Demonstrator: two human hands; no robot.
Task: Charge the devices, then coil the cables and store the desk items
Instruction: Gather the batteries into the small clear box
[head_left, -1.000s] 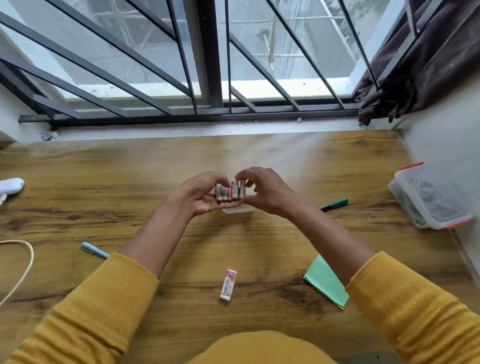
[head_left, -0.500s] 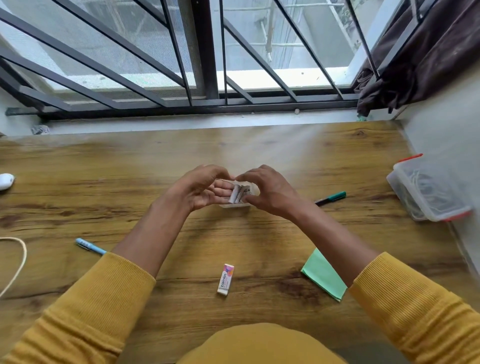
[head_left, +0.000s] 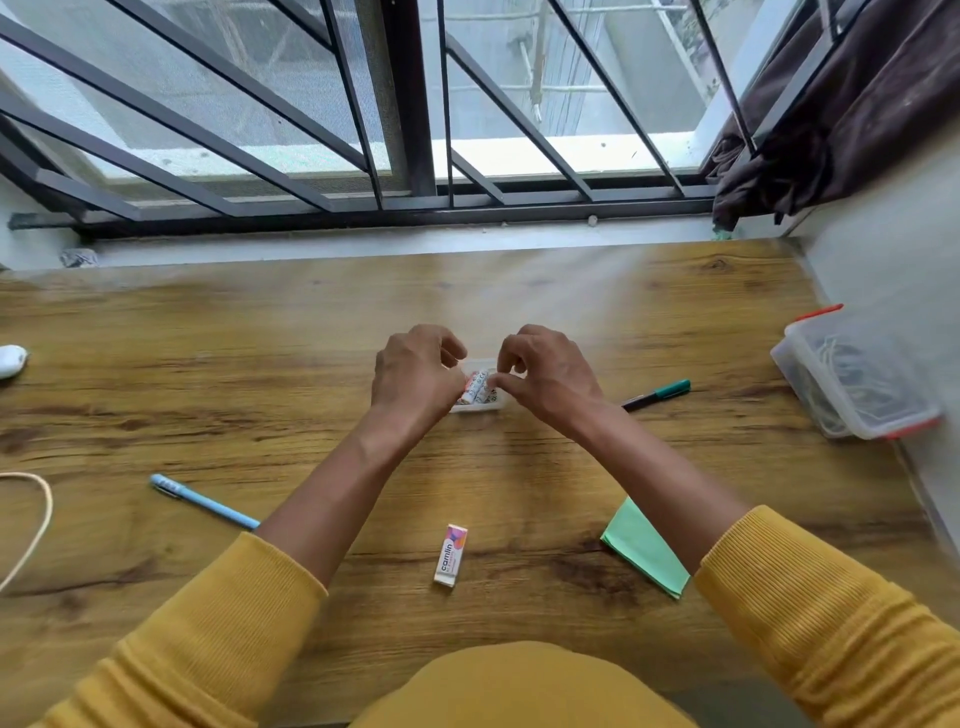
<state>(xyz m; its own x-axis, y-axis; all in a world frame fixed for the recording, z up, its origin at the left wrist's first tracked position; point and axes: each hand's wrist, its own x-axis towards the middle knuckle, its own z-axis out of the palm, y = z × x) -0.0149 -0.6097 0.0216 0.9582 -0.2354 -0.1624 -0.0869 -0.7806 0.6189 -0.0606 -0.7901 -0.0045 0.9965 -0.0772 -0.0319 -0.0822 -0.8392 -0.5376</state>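
At the middle of the table (head_left: 519, 467), a few batteries (head_left: 477, 391) are being laid into a small white tray (head_left: 480, 409). The left hand (head_left: 413, 376) is curled beside them, though it cannot be told whether anything is held in its grip. The batteries are pinched by the right hand (head_left: 545, 376). The storing step seems in hand. Next, the batteries need seating flat, then the eraser (head_left: 451, 556), pens and green paper (head_left: 647, 548) must be gathered toward the box (head_left: 852, 374) at the right edge.
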